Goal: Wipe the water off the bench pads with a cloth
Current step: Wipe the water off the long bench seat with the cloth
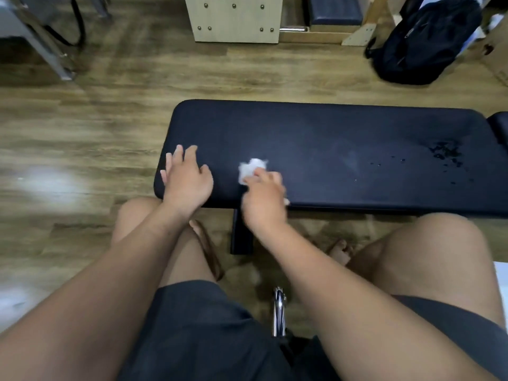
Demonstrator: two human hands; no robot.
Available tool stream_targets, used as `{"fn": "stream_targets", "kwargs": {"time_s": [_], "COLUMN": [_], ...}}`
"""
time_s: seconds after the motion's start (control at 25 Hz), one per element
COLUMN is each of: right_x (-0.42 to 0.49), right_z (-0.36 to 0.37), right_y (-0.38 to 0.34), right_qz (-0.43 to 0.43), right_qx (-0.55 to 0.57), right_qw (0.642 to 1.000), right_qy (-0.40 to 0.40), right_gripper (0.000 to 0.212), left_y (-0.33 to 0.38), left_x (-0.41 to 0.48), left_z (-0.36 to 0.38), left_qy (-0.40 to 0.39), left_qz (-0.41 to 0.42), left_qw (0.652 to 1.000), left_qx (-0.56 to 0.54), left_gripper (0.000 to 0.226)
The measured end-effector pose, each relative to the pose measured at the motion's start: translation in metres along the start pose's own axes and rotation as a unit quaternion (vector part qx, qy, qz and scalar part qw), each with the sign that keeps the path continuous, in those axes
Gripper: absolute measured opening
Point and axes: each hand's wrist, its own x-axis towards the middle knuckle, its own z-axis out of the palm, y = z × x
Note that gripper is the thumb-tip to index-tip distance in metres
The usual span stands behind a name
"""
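Note:
A long black bench pad lies across the view in front of my knees. My right hand is shut on a crumpled white cloth and presses it on the pad's left half near the front edge. My left hand rests flat on the pad's left end with its fingers spread, holding nothing. Water droplets sit in a patch on the pad's right part, with a few smaller drops trailing left of it. A faint streak shows on the pad's middle.
A second black pad begins at the right edge. The bench's black leg stands between my knees. On the wooden floor beyond are a black backpack, a light wooden box and a metal frame.

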Motion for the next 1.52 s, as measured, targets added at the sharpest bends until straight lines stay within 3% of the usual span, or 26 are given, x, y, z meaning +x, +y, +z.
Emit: {"fn": "stream_targets", "kwargs": {"time_s": [0.12,0.2,0.4,0.48,0.56,0.64,0.76,0.84,0.88,0.92,1.0,1.08,1.12,1.2,1.28,1.36,1.44,1.52], "right_x": [-0.005,0.013,0.078,0.106,0.127,0.126,0.087,0.090,0.106,0.127,0.168,0.191,0.196,0.193,0.189,0.182,0.173,0.153], "right_z": [0.004,-0.016,-0.086,-0.110,-0.102,-0.060,0.001,-0.014,-0.028,-0.049,-0.100,-0.118,-0.107,-0.058,-0.002,0.030,0.022,0.000], "right_y": [-0.032,0.004,0.151,0.182,0.166,0.106,0.009,0.010,0.035,0.066,0.124,0.140,0.122,0.052,-0.018,-0.061,-0.059,-0.025], "right_qz": [-0.209,-0.280,-0.115,-0.010,0.023,-0.050,-0.239,-0.348,-0.368,-0.335,-0.141,0.042,0.061,-0.029,-0.163,-0.218,-0.261,-0.314], "right_qx": [0.042,-0.002,-0.176,-0.190,-0.156,-0.115,-0.067,-0.047,-0.068,-0.108,-0.177,-0.183,-0.164,-0.130,-0.143,-0.144,-0.125,-0.081], "right_qw": [0.967,0.953,0.978,0.981,0.985,0.990,0.967,0.929,0.921,0.932,0.974,0.982,0.983,0.991,0.976,0.963,0.950,0.940], "right_qy": [-0.139,-0.116,-0.005,0.032,0.065,0.066,-0.054,-0.119,-0.108,-0.084,-0.023,0.028,0.050,0.004,-0.034,-0.071,-0.116,-0.101], "right_gripper": [0.040,0.039,0.031,0.033,0.037,0.038,0.040,0.039,0.039,0.039,0.038,0.036,0.036,0.041,0.050,0.051,0.045,0.043], "left_y": [0.006,0.003,-0.016,-0.019,-0.017,-0.014,-0.010,-0.008,-0.007,-0.005,-0.002,0.002,0.004,0.006,0.006,0.005,0.005,0.003], "left_x": [-0.010,-0.008,0.006,0.005,0.006,0.010,0.014,0.017,0.017,0.018,0.020,0.023,0.024,0.021,0.018,0.017,0.016,0.015], "left_z": [0.005,0.009,0.022,0.027,0.031,0.033,0.031,0.028,0.027,0.026,0.026,0.023,0.021,0.018,0.018,0.017,0.016,0.018], "left_qy": [-0.007,-0.019,-0.070,-0.107,-0.161,-0.190,-0.229,-0.248,-0.260,-0.268,-0.278,-0.293,-0.299,-0.307,-0.298,-0.283,-0.277,-0.277], "left_qz": [-0.010,-0.009,-0.018,-0.003,-0.016,-0.032,-0.050,-0.058,-0.067,-0.072,-0.081,-0.095,-0.100,-0.103,-0.095,-0.092,-0.090,-0.082], "left_qw": [1.000,0.999,0.992,0.984,0.971,0.962,0.954,0.946,0.943,0.940,0.935,0.928,0.926,0.922,0.925,0.932,0.936,0.934], "left_qx": [-0.002,0.042,0.101,0.141,0.177,0.192,0.189,0.199,0.198,0.199,0.205,0.208,0.207,0.211,0.217,0.205,0.198,0.212], "left_gripper": [0.058,0.061,0.066,0.090,0.118,0.135,0.148,0.152,0.152,0.152,0.153,0.154,0.155,0.157,0.157,0.156,0.156,0.156]}}
